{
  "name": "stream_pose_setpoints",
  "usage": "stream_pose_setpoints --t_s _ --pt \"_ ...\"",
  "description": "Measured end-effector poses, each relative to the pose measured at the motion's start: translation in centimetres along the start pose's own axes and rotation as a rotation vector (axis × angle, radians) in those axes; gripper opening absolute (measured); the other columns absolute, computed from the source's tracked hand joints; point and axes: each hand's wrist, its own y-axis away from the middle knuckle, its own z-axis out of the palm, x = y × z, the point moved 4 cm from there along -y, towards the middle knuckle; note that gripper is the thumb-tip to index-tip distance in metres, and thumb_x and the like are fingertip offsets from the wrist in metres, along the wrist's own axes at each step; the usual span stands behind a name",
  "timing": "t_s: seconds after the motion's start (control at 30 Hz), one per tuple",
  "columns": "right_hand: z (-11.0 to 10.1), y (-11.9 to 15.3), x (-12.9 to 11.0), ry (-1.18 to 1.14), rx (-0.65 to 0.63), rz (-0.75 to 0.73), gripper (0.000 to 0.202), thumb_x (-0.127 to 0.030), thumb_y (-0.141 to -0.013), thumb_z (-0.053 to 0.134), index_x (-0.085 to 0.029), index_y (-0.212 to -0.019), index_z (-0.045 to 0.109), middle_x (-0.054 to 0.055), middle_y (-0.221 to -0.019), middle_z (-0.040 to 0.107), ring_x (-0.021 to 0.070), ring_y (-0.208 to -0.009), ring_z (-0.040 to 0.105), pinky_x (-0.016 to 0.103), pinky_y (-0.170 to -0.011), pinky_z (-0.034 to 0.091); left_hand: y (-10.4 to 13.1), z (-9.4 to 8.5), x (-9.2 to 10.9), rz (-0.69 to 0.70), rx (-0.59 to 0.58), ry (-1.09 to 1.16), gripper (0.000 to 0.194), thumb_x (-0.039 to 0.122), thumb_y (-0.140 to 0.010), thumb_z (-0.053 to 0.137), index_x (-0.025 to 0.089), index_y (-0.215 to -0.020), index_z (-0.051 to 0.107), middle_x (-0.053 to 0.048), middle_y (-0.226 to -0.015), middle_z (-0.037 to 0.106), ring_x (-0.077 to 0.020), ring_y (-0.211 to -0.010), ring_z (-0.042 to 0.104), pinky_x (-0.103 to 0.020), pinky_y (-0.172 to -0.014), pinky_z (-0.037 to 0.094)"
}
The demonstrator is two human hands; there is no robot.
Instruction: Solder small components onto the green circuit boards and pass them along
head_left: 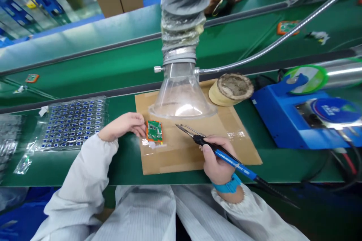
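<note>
Near the green worktop's (124, 163) front edge, the right hand (216, 162) held a slim blue-and-black tool (232, 162) with two thin metal prongs. Farther in, the left hand (130, 125), fingers curled narrow, was at the left edge of a square green, orange-bordered circuit board (154, 131) on flat brown cardboard (181, 156); whether it pinched the board I could not tell. Toward the worktop's far edge hung a clear conical hood (182, 98).

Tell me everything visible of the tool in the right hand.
The tool is slim, black and blue, with pale lettering and metal prongs in front. The right hand grips it aslant over the cardboard, prongs pointing left, apart from the green board; a black tail trails behind.
</note>
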Motion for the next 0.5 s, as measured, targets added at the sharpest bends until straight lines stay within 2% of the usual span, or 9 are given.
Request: stream_pose_setpoints --t_s 0.03,0.1,0.17,0.23,0.3,0.37,0.43,0.5 --pt "0.1 0.0 0.0 0.002 -0.006 -0.012 0.008 -0.029 -0.092 0.068 -0.024 -0.098 0.068 0.004 -0.092 0.067 0.0205 -0.080 0.070 0.036 -0.074 0.058 -0.2 -1.7 0.7 0.011 0.080 0.047 0.030 0.038 -0.076 0.079 0.017 -0.078 0.058 -0.012 -0.081 0.075 -0.0208 -0.067 0.073 -0.029 -0.060 0.055" --pt "0.2 -0.1 -0.1 0.013 -0.014 -0.032 0.006 -0.027 -0.092 0.068 -0.023 -0.097 0.068 0.004 -0.091 0.067 0.0197 -0.079 0.070 0.035 -0.072 0.057 -0.6 -5.0 2.4 0.151 0.310 0.122 0.026 0.034 -0.079 0.076 0.016 -0.083 0.058 -0.013 -0.088 0.076 -0.0207 -0.074 0.075 -0.029 -0.066 0.058" --pt "0.3 -0.2 -0.2 0.026 -0.007 -0.049 0.005 -0.027 -0.092 0.068 -0.023 -0.096 0.068 0.004 -0.090 0.068 0.0191 -0.078 0.070 0.033 -0.070 0.057 -0.7 -7.2 3.8 0.342 0.556 0.110 0.026 0.037 -0.085 0.069 0.015 -0.097 0.061 -0.017 -0.108 0.076 -0.0248 -0.099 0.076 -0.035 -0.084 0.061" --pt "0.4 -0.3 -0.5 0.040 0.007 -0.068 0.004 -0.026 -0.092 0.067 -0.023 -0.095 0.068 0.004 -0.089 0.068 0.0189 -0.078 0.070 0.032 -0.069 0.057 -0.8 -7.7 4.0 0.435 0.769 -0.076 0.038 0.041 -0.089 0.066 0.016 -0.118 0.060 -0.019 -0.134 0.068 -0.0305 -0.131 0.063 -0.046 -0.107 0.054" --pt "0.4 -0.4 -0.7 0.059 0.018 -0.084 0.004 -0.024 -0.092 0.067 -0.023 -0.096 0.068 0.003 -0.087 0.068 0.0187 -0.078 0.071 0.031 -0.070 0.058 -1.0 -6.3 2.7 0.412 0.847 -0.403 0.055 0.040 -0.088 0.069 0.016 -0.135 0.054 -0.021 -0.151 0.055 -0.0349 -0.147 0.048 -0.055 -0.122 0.039" --pt "0.5 -0.5 -0.9 0.069 0.013 -0.088 0.005 -0.023 -0.092 0.067 -0.023 -0.097 0.068 0.003 -0.087 0.069 0.0182 -0.078 0.071 0.030 -0.070 0.058 -1.3 -3.7 0.2 0.406 0.794 -0.722 0.063 0.035 -0.087 0.070 0.012 -0.143 0.051 -0.022 -0.159 0.047 -0.0371 -0.152 0.040 -0.057 -0.128 0.028" --pt "0.7 -0.6 -1.0 0.070 -0.003 -0.086 0.006 -0.022 -0.092 0.066 -0.023 -0.097 0.068 0.003 -0.088 0.070 0.0177 -0.078 0.072 0.030 -0.071 0.059 -1.2 -1.2 -2.3 0.471 0.758 -0.919 0.059 0.034 -0.092 0.063 0.011 -0.146 0.051 -0.021 -0.162 0.043 -0.0363 -0.155 0.034 -0.057 -0.130 0.024" --pt "0.9 -0.6 -1.1 0.068 -0.012 -0.084 0.005 -0.022 -0.092 0.066 -0.023 -0.097 0.068 0.002 -0.089 0.070 0.0174 -0.079 0.072 0.029 -0.071 0.058 -0.8 0.3 -4.2 0.528 0.765 -0.999 0.055 0.034 -0.097 0.057 0.012 -0.147 0.051 -0.019 -0.163 0.042 -0.0357 -0.156 0.032 -0.058 -0.130 0.025"
